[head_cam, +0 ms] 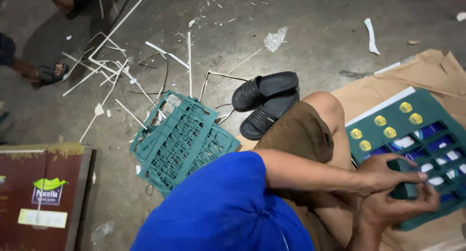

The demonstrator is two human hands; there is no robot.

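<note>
**Both hands on a green lattice sheet at the right edge**

The person sits on flattened brown cardboard [427, 69], bare knee raised, with a dark green cut-out sheet [412, 134] lying in front of the leg at the right of the view. The sheet is a flat panel punched into a grid of rounded-rectangle windows; blue and white shows through the openings, and a cluster of small yellow oval patches sits on its upper solid part. A pale strip runs along its upper left edge.

The left hand [388, 173] lies over the sheet's near edge, fingers curled down and thumb pressed along a green piece. The right hand [398, 207] comes up from below, fingers bent around the same small dark green piece [404, 190], so both hands are closed on it; its exact shape is hidden by the fingers.

To the left, on the concrete floor [315, 32], rests a loose stack of green lattice panels [182, 142], tilted and overlapping. A pair of black slide sandals [266, 103] sits just beside the knee. White strips and scraps [116, 66] are scattered farther back. A brown printed carton [41, 192] is at the lower left.
</note>
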